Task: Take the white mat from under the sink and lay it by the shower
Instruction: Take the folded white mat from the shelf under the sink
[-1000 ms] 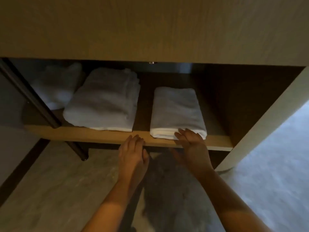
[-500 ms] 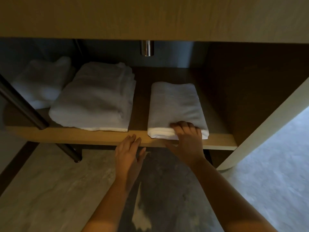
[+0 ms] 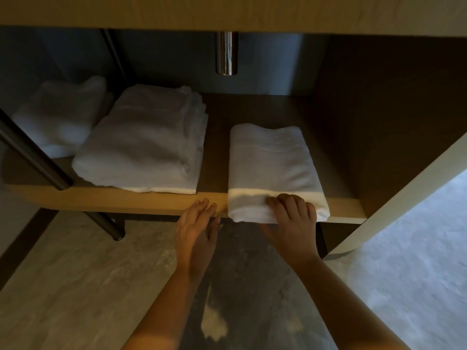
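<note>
Since half a second ago we see the white mat (image 3: 271, 170) drawn forward, so its folded front edge now overhangs the lip of the wooden shelf (image 3: 141, 200), and the right hand (image 3: 293, 223) has curled further over that edge. In the head view, the right hand pinches the mat's front fold, fingers (image 3: 290, 203) on top and the thumb tucked beneath, out of sight. The left hand (image 3: 195, 228) is flat and spread, holding nothing, its fingertips touching the shelf's front edge just left of the mat. The mat lies folded on the right part of the shelf under the sink, below the chrome drain pipe (image 3: 226, 53). To its left, apart from it, sits a larger stack of folded white towels (image 3: 144, 145), and further left a third white bundle (image 3: 60, 114) behind a dark slanted leg (image 3: 32, 157). Below the shelf is a pale marbled floor (image 3: 75, 274).
</note>
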The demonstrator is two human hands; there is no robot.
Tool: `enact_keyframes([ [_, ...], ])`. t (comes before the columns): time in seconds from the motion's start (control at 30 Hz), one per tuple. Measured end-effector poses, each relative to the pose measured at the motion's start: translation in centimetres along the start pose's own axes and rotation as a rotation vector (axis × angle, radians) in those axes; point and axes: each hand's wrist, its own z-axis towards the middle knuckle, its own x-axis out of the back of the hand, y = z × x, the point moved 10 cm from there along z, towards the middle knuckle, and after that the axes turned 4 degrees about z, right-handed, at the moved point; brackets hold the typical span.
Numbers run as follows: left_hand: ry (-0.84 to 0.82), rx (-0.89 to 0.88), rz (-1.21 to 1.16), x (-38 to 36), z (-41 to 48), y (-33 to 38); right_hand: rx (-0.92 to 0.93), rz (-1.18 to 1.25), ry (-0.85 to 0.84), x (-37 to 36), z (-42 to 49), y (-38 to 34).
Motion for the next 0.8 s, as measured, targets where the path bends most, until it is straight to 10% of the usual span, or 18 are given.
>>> enact_keyframes([
  [0.8,-0.272,0.091,0.05,0.4,0.6,-0.2,-0.052,0.176,-0.096,7.3,0.4,-1.5],
])
